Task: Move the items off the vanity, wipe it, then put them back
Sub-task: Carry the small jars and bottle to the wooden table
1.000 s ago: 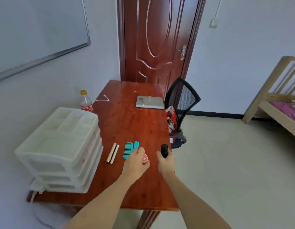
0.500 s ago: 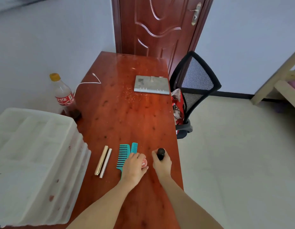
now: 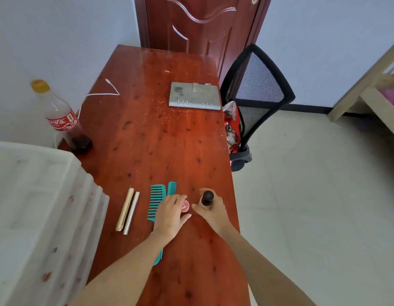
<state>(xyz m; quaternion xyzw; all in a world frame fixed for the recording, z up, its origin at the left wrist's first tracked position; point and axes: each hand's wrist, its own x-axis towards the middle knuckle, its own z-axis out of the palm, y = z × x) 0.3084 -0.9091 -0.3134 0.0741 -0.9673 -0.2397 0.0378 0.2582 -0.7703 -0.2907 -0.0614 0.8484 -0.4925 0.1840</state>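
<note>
a glossy, knotted wood finish is shown by the vanity; the combs are seen as smooth teal plastic, the two tubes as shiny metal.

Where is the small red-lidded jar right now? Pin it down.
In the head view, the small red-lidded jar sits near the table's near right edge, under the left hand's fingers, between the teal combs and the black bottle.

Right hand covers the bottle body; only its black cap shows. Left hand hides most of the pink tin and part of both combs. Drawer unit cut off at left and bottom edges. Bed frame cut off at right.
</note>
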